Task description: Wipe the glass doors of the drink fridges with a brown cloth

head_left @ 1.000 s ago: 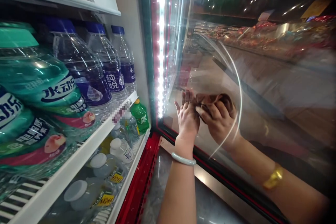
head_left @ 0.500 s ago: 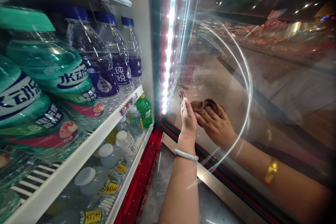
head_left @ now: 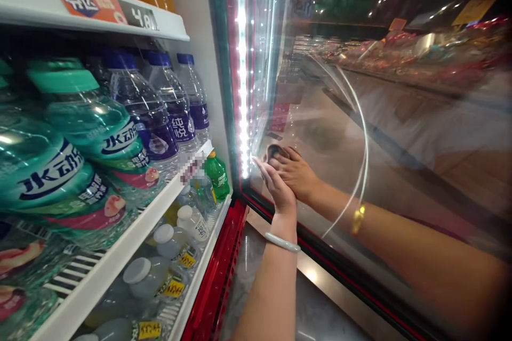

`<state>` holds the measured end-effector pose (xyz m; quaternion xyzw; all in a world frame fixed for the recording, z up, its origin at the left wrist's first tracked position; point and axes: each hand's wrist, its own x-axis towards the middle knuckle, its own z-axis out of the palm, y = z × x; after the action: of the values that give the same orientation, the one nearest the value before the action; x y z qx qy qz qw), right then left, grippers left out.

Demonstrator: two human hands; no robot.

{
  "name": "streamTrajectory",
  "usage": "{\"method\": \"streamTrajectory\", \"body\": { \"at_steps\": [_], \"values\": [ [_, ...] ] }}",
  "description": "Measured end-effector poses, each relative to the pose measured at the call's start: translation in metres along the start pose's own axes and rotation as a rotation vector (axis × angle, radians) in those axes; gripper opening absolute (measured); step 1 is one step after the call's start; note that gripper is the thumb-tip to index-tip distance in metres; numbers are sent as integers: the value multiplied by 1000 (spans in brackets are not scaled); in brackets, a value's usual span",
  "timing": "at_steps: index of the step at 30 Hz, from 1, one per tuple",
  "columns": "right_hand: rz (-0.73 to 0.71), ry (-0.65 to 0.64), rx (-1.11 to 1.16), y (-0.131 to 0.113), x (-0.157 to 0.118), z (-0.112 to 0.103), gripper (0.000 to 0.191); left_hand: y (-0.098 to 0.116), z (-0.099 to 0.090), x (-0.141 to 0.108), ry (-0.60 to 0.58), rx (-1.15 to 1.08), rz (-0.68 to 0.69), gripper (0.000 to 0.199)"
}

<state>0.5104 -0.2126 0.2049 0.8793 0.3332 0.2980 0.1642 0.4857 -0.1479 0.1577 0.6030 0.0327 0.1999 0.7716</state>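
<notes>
My left hand (head_left: 279, 189), with a pale bangle on the wrist, is raised beside the inner face of the glass door (head_left: 400, 133). Its fingers are stretched out, palm toward the glass, with nothing in them; whether it touches the pane I cannot tell. My right hand (head_left: 298, 175), wearing a gold bracelet (head_left: 359, 218), shows through the glass, just beyond the left. It presses a dark brown cloth (head_left: 274, 150) near the door's hinge side; the fingers partly hide the cloth. White curved streaks (head_left: 364, 144) show on the pane.
At left, fridge shelves hold teal-capped drink bottles (head_left: 120, 133), blue-capped water bottles (head_left: 160, 101), a green bottle (head_left: 217, 176) and white-capped bottles (head_left: 144, 272). A white shelf edge (head_left: 132, 234) juts close by. A light strip (head_left: 242, 74) runs beside the hinge; a red fridge base (head_left: 212, 277) lies below.
My right hand and the cloth have moved left across the glass, closer to the light strip and behind my left hand. The left hand's fingers tilt further left. The view has tipped up slightly.
</notes>
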Motion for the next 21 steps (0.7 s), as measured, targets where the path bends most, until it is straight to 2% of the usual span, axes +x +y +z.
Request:
{"method": "streamTrajectory", "body": {
  "at_steps": [2,4,8,11,13,15,17,19,21],
  "values": [
    [31,23,-19,-1,-33,-19,32,5,4,-23,-30,-5,42,67],
    [69,47,-44,4,-57,-50,35,12,10,-43,-112,29,152,64],
    [220,32,-146,18,-104,-125,32,37,24,-70,-420,142,569,62],
    [367,57,-260,15,-168,-162,27,53,38,-99,-626,176,820,66],
    [428,107,-296,1,-224,-169,23,52,47,-129,-693,181,934,68],
    [461,162,-303,-18,-279,-167,23,44,52,-162,-716,151,1038,70],
    [507,173,-318,-34,-318,-163,30,37,57,-188,-716,102,1103,70],
    [535,177,-312,-39,-331,-168,37,42,65,-201,-698,67,1120,73],
    [580,231,-319,-29,-323,-185,43,68,80,-202,-690,46,1122,74]
  ]
}}
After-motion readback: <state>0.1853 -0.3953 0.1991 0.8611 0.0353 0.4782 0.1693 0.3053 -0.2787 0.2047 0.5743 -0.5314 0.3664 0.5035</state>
